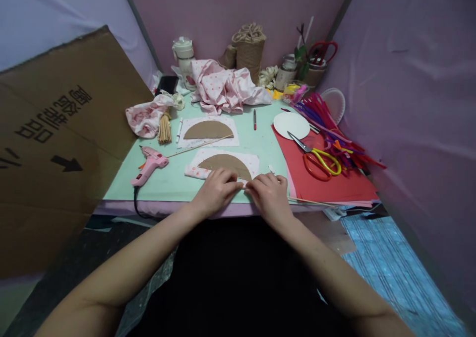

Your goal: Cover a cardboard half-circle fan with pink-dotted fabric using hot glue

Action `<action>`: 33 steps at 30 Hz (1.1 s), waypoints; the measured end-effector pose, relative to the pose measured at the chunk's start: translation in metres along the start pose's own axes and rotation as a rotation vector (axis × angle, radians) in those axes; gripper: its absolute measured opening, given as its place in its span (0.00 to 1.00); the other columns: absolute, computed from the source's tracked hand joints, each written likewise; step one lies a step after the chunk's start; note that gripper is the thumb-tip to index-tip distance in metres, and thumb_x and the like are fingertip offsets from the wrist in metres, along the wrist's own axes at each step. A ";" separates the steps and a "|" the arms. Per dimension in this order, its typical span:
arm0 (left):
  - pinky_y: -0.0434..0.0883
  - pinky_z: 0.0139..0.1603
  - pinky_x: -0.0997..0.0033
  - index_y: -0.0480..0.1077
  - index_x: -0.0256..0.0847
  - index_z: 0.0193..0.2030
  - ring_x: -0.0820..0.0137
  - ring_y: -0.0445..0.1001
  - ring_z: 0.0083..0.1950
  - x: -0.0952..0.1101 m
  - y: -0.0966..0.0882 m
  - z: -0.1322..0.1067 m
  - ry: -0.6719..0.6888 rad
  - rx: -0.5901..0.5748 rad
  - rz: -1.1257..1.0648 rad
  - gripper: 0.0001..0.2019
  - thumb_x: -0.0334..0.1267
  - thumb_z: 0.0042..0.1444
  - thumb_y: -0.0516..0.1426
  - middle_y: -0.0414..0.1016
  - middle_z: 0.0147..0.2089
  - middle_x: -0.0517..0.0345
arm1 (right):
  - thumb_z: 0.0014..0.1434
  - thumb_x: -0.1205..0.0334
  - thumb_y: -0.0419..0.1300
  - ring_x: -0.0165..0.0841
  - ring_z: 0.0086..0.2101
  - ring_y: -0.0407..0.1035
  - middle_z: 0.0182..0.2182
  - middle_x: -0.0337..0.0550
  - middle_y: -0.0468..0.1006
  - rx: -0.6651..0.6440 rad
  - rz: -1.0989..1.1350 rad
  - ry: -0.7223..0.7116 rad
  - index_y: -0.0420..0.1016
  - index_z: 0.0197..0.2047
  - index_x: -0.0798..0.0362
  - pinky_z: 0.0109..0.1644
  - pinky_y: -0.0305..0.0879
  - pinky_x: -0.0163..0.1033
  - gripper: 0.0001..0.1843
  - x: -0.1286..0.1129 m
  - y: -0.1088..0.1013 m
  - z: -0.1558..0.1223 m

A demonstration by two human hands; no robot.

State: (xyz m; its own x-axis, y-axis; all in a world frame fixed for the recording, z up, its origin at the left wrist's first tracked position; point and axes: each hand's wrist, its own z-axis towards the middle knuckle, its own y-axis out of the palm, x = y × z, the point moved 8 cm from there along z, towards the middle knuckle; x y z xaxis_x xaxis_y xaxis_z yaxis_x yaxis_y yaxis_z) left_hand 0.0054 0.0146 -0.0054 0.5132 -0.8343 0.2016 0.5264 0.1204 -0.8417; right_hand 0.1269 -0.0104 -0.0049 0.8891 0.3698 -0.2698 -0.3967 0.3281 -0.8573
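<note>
At the table's front edge, my left hand (217,190) and my right hand (270,195) are side by side, fingers pinched on the front edge of a pink-patterned white fabric piece (254,163). A brown cardboard half-circle (226,164) lies on this fabric, its straight side towards me and partly hidden by my fingers. Left of my left hand, the fabric's front edge is folded over (195,171). A thin wooden stick (308,201) sticks out to the right beyond my right hand; whether my fingers hold it is hidden. Behind lies a second cardboard half-circle (208,129) on fabric (235,138).
A pink glue gun (150,166) lies left, near bundled sticks (164,129) and a large cardboard sheet (74,178). On the right, scissors (316,159) and a white disc (291,125) rest on red sheets (297,178). Crumpled fabric (223,86), twine (250,54) and a bottle (185,61) stand behind.
</note>
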 end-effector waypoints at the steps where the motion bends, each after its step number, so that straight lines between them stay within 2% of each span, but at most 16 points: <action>1: 0.65 0.41 0.65 0.76 0.40 0.42 0.65 0.67 0.42 0.000 0.000 0.000 0.008 0.002 -0.002 0.10 0.37 0.67 0.53 0.73 0.40 0.51 | 0.65 0.61 0.60 0.38 0.40 0.67 0.36 0.44 0.79 0.005 0.020 0.004 0.76 0.42 0.51 0.46 0.49 0.46 0.05 0.003 -0.004 -0.001; 3: 0.65 0.42 0.65 0.76 0.39 0.42 0.65 0.68 0.43 0.001 -0.001 0.001 0.021 -0.003 -0.004 0.10 0.37 0.67 0.53 0.73 0.41 0.50 | 0.65 0.61 0.61 0.39 0.43 0.68 0.40 0.45 0.80 0.035 0.044 0.012 0.75 0.47 0.51 0.47 0.49 0.46 0.08 0.009 -0.013 -0.005; 6: 0.65 0.43 0.65 0.75 0.39 0.43 0.65 0.68 0.44 0.000 -0.002 0.003 0.018 -0.033 0.002 0.10 0.37 0.67 0.53 0.73 0.42 0.50 | 0.66 0.61 0.60 0.38 0.44 0.68 0.41 0.44 0.81 0.077 0.046 -0.002 0.75 0.46 0.50 0.48 0.49 0.46 0.07 0.014 -0.023 -0.011; 9: 0.64 0.43 0.65 0.74 0.39 0.48 0.65 0.69 0.44 0.001 -0.006 0.004 0.009 -0.040 0.007 0.10 0.37 0.67 0.52 0.74 0.43 0.50 | 0.67 0.62 0.59 0.37 0.43 0.68 0.41 0.43 0.81 0.080 0.046 -0.029 0.76 0.47 0.50 0.48 0.49 0.46 0.07 0.012 -0.022 -0.015; 13: 0.64 0.48 0.62 0.74 0.39 0.49 0.63 0.70 0.47 0.008 -0.018 -0.003 0.014 0.089 0.090 0.10 0.34 0.66 0.53 0.76 0.45 0.48 | 0.67 0.62 0.58 0.38 0.45 0.66 0.45 0.45 0.80 0.066 0.017 -0.084 0.76 0.51 0.49 0.49 0.49 0.47 0.11 0.003 -0.015 -0.017; 15: 0.63 0.51 0.59 0.75 0.41 0.49 0.61 0.69 0.50 0.012 -0.017 -0.009 0.014 0.118 0.168 0.09 0.34 0.65 0.55 0.76 0.47 0.48 | 0.67 0.61 0.58 0.39 0.46 0.65 0.47 0.46 0.80 0.043 -0.009 -0.133 0.75 0.54 0.49 0.50 0.49 0.47 0.13 -0.003 -0.010 -0.017; 19: 0.62 0.53 0.56 0.76 0.42 0.48 0.59 0.66 0.52 0.013 -0.009 -0.013 0.007 0.091 0.228 0.09 0.35 0.63 0.57 0.76 0.49 0.48 | 0.68 0.60 0.57 0.40 0.47 0.64 0.47 0.45 0.80 -0.001 -0.034 -0.179 0.76 0.54 0.49 0.50 0.49 0.48 0.13 -0.007 -0.003 -0.014; 24: 0.61 0.51 0.56 0.78 0.41 0.44 0.58 0.66 0.53 0.013 -0.010 -0.005 0.020 0.059 0.233 0.09 0.36 0.64 0.56 0.76 0.49 0.48 | 0.68 0.59 0.56 0.40 0.47 0.63 0.48 0.44 0.80 -0.065 -0.021 -0.154 0.77 0.53 0.48 0.52 0.48 0.49 0.13 -0.004 0.001 -0.010; 29: 0.60 0.50 0.56 0.78 0.42 0.41 0.59 0.67 0.52 0.011 -0.004 0.000 -0.011 -0.052 0.212 0.10 0.37 0.66 0.54 0.77 0.48 0.49 | 0.69 0.59 0.56 0.41 0.47 0.63 0.48 0.43 0.80 -0.104 -0.019 -0.146 0.77 0.52 0.47 0.51 0.49 0.49 0.12 -0.005 0.001 -0.007; 33: 0.60 0.52 0.56 0.76 0.42 0.46 0.59 0.69 0.52 0.009 -0.006 0.001 -0.032 -0.094 0.174 0.11 0.40 0.66 0.53 0.77 0.50 0.50 | 0.68 0.59 0.56 0.40 0.48 0.64 0.48 0.44 0.80 -0.104 0.029 -0.136 0.76 0.53 0.47 0.51 0.50 0.49 0.13 -0.004 -0.004 -0.005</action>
State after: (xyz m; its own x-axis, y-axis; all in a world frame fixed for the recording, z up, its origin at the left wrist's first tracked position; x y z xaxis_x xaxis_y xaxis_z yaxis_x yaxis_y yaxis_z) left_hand 0.0074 0.0067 0.0019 0.6129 -0.7876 0.0635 0.3628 0.2091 -0.9081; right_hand 0.1260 -0.0178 -0.0023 0.8355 0.4946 -0.2395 -0.3897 0.2261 -0.8927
